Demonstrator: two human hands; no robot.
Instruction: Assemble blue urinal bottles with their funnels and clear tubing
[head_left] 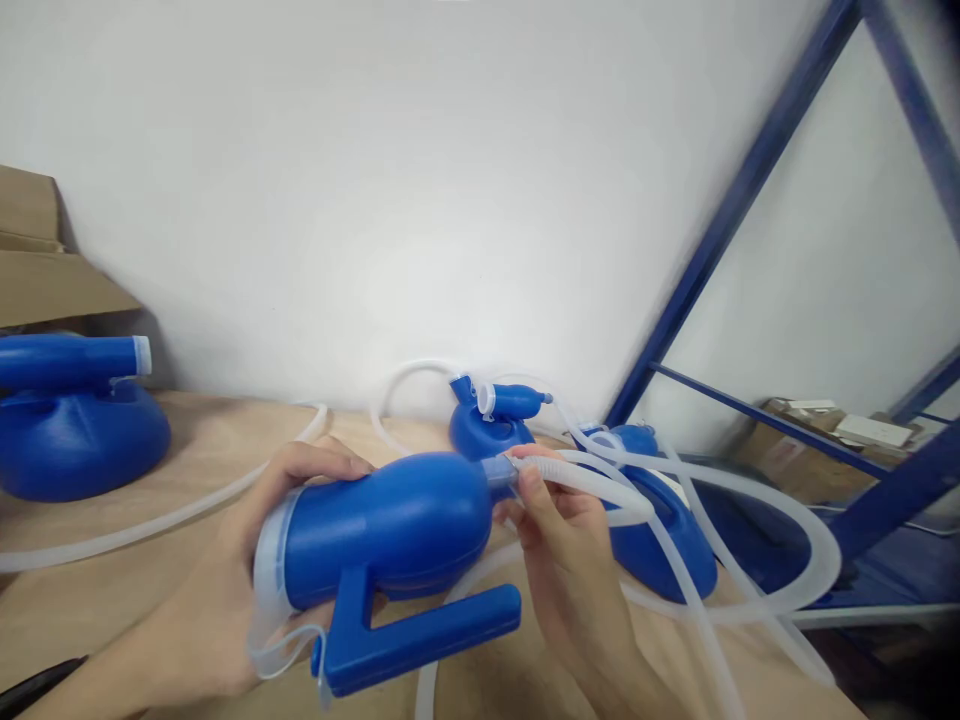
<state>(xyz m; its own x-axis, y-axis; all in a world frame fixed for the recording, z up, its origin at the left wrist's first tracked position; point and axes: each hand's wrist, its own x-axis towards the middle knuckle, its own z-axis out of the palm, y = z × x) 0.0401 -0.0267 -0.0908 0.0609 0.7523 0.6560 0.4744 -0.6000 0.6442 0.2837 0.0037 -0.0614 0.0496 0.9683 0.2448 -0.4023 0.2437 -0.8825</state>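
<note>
A blue plastic urinal bottle [397,520] lies sideways in my left hand [229,580], its looped handle [427,640] toward me. My left fingers wrap round its wide end, which has a translucent cap [274,555] with a thin strap hanging below. At the narrow end, a pale spout [496,475] points right. My right hand [559,525] pinches the end of a whitish translucent hose [585,478] at this spout, thumb on top. The fingers partly cover the joint, so I cannot tell how deep the hose sits. From there the hose curves away to the right.
More blue urinal bottles stand at the left [82,440], by the wall [480,430] and on the right [660,540]. Loose hoses [821,550] loop across the wooden tabletop [202,430]. A cardboard box [45,270] is at far left; a blue metal frame [720,240] rises on the right.
</note>
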